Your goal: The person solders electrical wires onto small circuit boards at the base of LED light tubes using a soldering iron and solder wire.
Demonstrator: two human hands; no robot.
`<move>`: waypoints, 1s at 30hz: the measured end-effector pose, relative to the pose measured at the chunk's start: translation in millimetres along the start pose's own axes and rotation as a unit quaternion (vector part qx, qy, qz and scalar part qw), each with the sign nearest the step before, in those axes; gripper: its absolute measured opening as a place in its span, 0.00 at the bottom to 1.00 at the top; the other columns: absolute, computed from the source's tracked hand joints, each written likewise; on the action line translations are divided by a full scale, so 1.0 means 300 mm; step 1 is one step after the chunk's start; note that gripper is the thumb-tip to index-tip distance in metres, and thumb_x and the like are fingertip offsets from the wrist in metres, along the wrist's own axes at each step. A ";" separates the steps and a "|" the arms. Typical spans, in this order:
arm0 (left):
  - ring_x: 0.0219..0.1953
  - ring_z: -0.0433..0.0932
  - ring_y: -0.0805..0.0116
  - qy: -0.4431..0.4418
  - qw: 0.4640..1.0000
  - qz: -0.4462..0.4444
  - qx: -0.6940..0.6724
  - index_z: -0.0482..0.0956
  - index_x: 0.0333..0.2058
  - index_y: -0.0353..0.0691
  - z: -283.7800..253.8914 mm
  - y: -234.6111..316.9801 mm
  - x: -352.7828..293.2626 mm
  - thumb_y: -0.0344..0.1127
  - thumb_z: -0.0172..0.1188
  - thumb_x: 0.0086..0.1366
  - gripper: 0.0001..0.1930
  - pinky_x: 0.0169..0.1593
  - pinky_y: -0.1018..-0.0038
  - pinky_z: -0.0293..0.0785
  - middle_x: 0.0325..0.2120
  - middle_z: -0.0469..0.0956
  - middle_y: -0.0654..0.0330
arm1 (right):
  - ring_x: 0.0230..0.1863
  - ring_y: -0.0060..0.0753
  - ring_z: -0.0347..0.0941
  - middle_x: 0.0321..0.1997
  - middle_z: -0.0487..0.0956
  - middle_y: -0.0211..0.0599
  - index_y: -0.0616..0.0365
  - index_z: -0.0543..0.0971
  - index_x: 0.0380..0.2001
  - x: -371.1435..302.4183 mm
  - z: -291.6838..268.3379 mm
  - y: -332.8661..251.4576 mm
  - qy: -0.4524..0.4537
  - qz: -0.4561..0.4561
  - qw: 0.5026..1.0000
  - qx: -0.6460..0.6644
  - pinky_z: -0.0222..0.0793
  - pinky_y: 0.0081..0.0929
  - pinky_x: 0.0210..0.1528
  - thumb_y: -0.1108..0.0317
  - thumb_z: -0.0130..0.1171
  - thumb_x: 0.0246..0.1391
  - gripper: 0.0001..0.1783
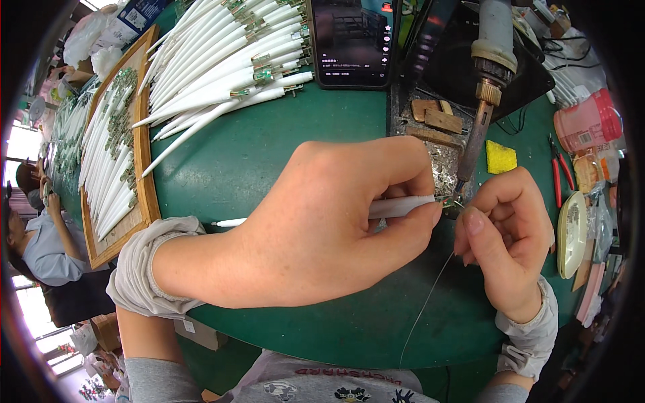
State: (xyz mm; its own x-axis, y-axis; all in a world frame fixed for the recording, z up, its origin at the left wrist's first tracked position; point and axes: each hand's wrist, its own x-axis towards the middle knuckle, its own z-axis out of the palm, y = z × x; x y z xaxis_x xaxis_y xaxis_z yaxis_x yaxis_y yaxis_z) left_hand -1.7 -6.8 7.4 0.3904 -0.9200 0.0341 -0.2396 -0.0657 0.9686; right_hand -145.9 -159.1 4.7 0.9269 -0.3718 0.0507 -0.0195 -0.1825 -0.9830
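My left hand (322,221) is closed around a slim white pen-shaped tube (396,207), its tapered tip (230,222) pointing left. At the tube's right end small electronic parts and wires show, close under the tip of a soldering iron (478,131) that slants down from above. Just right of that tip, my right hand (514,235) is closed in a pinch on a thin solder wire (420,311), which trails down toward the table's near edge. The fingertips partly hide the wire's upper end, and whether the iron touches the parts cannot be made out.
Many similar white tubes (201,67) with green circuit boards lie upper left, beside a wood-framed tray (142,127) of more. A phone (353,40) stands at the back. A yellow sponge (500,157), red-handled pliers (557,178) and a pale dish (571,235) lie right. Another person (50,235) sits far left.
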 end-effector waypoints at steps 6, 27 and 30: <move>0.19 0.63 0.87 0.015 0.997 0.073 0.023 0.74 0.31 0.31 0.004 -0.026 0.006 0.22 0.59 0.58 0.03 0.21 0.85 0.55 0.20 0.70 0.67 | 0.23 0.14 0.69 0.26 0.72 0.30 0.66 0.68 0.33 0.000 -0.001 0.006 -0.001 -0.019 1.000 0.004 0.61 0.11 0.23 0.80 0.54 0.53 0.06; 0.25 0.67 0.90 -0.040 0.990 -0.127 -0.046 0.73 0.30 0.35 -0.023 0.015 0.022 0.24 0.59 0.60 0.03 0.26 0.90 0.59 0.22 0.72 0.71 | 0.23 0.13 0.67 0.26 0.71 0.30 0.66 0.68 0.33 0.009 -0.002 0.019 -0.005 -0.019 1.000 -0.009 0.59 0.11 0.24 0.80 0.56 0.52 0.07; 0.26 0.68 0.90 -0.036 0.991 -0.120 -0.045 0.74 0.30 0.35 -0.022 0.014 0.026 0.24 0.60 0.59 0.03 0.27 0.90 0.60 0.23 0.73 0.71 | 0.23 0.14 0.67 0.26 0.71 0.30 0.66 0.68 0.33 0.009 -0.003 0.021 -0.008 -0.024 1.000 -0.011 0.59 0.11 0.24 0.80 0.56 0.52 0.07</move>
State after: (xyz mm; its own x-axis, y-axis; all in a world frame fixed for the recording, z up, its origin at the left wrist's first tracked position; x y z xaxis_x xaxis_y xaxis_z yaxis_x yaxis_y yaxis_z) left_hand 6.1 -11.6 13.4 0.3615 -0.9076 -0.2136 -0.0661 -0.2535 0.9651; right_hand -143.8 -162.0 -1.1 0.9330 -0.3471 0.0954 0.0179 -0.2201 -0.9753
